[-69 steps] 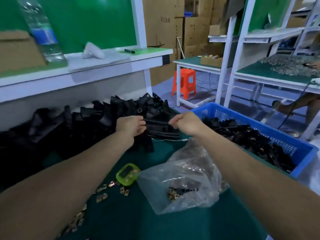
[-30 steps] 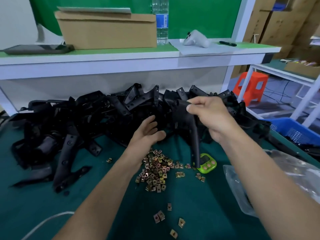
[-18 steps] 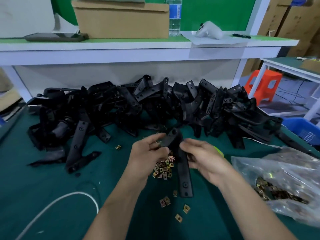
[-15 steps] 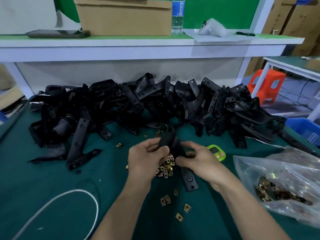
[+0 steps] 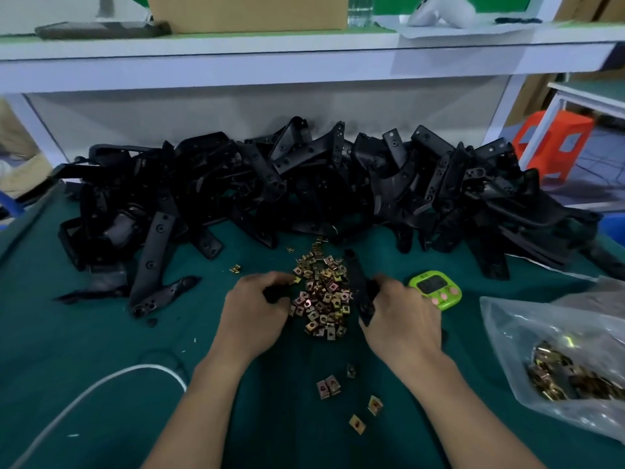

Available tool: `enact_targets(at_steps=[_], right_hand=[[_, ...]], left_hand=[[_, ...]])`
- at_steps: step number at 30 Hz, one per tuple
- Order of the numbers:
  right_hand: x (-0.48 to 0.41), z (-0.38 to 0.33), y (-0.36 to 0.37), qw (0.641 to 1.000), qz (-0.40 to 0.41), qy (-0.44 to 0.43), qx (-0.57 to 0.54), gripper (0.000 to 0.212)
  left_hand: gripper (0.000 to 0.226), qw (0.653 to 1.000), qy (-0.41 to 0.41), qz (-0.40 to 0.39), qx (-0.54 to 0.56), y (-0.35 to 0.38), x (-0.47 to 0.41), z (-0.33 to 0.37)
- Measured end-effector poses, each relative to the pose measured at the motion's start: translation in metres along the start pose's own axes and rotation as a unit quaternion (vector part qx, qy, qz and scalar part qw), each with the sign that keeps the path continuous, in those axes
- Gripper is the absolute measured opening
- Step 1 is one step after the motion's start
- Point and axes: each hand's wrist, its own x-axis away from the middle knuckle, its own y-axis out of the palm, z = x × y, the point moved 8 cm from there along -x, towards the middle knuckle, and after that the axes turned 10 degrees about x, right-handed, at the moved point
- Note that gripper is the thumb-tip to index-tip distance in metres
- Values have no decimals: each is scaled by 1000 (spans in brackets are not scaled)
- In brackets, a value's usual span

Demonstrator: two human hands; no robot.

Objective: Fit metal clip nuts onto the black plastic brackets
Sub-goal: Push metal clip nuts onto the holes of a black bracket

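A black bracket (image 5: 359,286) is gripped by the right hand (image 5: 402,319), with the fingers curled round its lower end. Its tip is pointed toward the far edge of the worktop (image 5: 101,350). A small dark piece (image 5: 272,294) is pinched by the left hand (image 5: 257,313). Whether it is part of the same bracket cannot be told.

No nut can be seen on the held bracket, so this one is judged to be not yet done. A nut has yet to be picked up and pushed on.

Both hands are held low over the worktop with their backs up. The forearms are stretched in from the near edge.

Between the hands, the heap of clip nuts (image 5: 321,296) is found, near the middle of the worktop. A few loose nuts (image 5: 328,389) are scattered closer to the near edge. A green timer (image 5: 434,289) is seen just beside the right hand. More nuts are kept in a clear bag (image 5: 558,333) at the right edge.

A big pile of brackets (image 5: 304,184) is heaped along the far edge. It is too dark to tell if any have nuts. With so many nuts unused, most of the job is judged to be left.
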Motion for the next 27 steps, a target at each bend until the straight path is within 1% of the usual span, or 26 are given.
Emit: enact_targets(at_steps=[3, 5, 6, 10, 12, 16, 18, 19, 20, 22, 23, 25, 27], right_hand=[[-2, 5, 6, 1000, 2, -2, -4, 14], [-2, 7, 8, 1000, 7, -6, -8, 16], [-2, 8, 9, 1000, 11, -7, -13, 18], [-2, 10, 7, 999, 24, -14, -35, 18], [-2, 10, 5, 999, 29, -18, -39, 18], [1, 10, 3, 999, 35, -21, -34, 22], [4, 9, 1, 998, 38, -28, -37, 24], [6, 7, -2, 997, 48, -36, -47, 26], [7, 5, -6, 994, 64, -49, -68, 29], [11, 0, -15, 985, 95, -74, -122, 27], [13, -4, -17, 980, 94, -87, -152, 22], [15, -15, -14, 968, 62, -120, -213, 13], [18, -29, -10, 960, 36, -166, -224, 27]], left_hand=[[15, 998, 24, -27, -43, 11, -2, 3], [8, 999, 23, -19, -42, 12, -1, 3], [7, 999, 23, -8, -37, 12, -1, 3], [31, 999, 31, 32, -23, 9, 3, 8], [33, 999, 22, 36, -2, 11, 4, 8], [23, 990, -7, 70, 125, 6, 8, 12], [23, 965, -37, 69, 252, 8, 8, 10], [24, 944, -61, 44, 320, 14, 8, 9], [24, 928, -80, 14, 364, 20, 10, 9], [21, 915, -90, -36, 391, 29, 13, 15], [19, 911, -86, -48, 399, 32, 14, 17], [13, 913, -73, -48, 397, 36, 18, 22], [6, 915, -68, -48, 395, 41, 21, 25]])
